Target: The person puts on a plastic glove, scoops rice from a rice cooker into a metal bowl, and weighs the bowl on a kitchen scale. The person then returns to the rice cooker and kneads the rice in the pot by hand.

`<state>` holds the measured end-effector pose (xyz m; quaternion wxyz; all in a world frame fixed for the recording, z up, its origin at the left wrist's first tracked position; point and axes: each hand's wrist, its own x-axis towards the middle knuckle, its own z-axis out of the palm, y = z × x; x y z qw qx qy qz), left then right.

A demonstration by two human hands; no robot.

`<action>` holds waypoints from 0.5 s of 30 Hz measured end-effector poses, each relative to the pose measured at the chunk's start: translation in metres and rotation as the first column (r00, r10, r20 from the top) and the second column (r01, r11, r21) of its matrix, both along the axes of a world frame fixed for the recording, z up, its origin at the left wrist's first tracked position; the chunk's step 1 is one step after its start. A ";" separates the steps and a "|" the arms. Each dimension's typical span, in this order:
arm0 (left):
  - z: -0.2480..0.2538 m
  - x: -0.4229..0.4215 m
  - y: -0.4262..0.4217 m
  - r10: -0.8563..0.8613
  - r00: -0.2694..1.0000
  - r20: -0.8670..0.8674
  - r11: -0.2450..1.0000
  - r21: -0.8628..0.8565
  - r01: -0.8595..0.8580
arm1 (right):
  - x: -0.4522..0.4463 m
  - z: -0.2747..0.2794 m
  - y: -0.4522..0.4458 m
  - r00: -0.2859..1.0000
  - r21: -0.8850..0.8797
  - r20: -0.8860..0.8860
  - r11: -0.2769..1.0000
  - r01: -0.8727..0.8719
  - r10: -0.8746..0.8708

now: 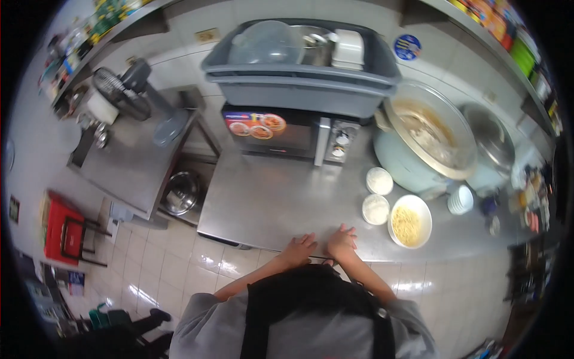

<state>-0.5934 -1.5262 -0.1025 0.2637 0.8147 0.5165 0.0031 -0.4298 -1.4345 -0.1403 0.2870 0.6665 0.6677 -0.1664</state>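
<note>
My left hand (298,249) rests at the front edge of the steel counter (287,203), holding nothing, its fingers stretched out and somewhat apart. Just beside it, my right hand (342,242) also lies on that edge, bent at the wrist with the fingers apart and nothing in them. Nearest to my right hand is a white bowl (426,222) of yellow shredded food, probably cheese (407,225). Left of that bowl stand two small tubs of white contents, a front tub (375,209) and a rear tub (379,180).
A microwave (281,134) at the back carries stacked grey bins (305,90) with containers inside. On the right are a large blue pot (406,152), a lidded pot (491,143) and stacked white cups (460,200). A fan (170,122) stands on the left table (128,164).
</note>
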 end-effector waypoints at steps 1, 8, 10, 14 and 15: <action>0.001 -0.003 0.000 0.082 0.997 -0.007 0.996 0.044 -0.082 | -0.003 -0.009 0.005 0.975 0.113 -0.101 0.971 0.209 -0.198; 0.026 -0.044 -0.016 0.379 0.808 -0.451 0.921 0.096 -0.378 | -0.016 0.066 0.012 0.910 -0.308 0.169 0.897 -0.316 0.379; 0.013 -0.048 -0.021 0.365 0.809 -0.461 0.929 0.124 -0.349 | -0.015 0.060 0.010 0.895 -0.347 0.168 0.875 -0.339 0.413; 0.002 -0.044 -0.024 0.302 0.818 -0.490 0.953 0.157 -0.259 | -0.011 0.025 0.026 0.921 -0.184 0.071 0.913 -0.365 0.383; -0.001 -0.043 -0.024 0.319 0.811 -0.490 0.948 0.157 -0.277 | -0.018 0.024 0.033 0.928 -0.304 0.079 0.895 -0.326 0.364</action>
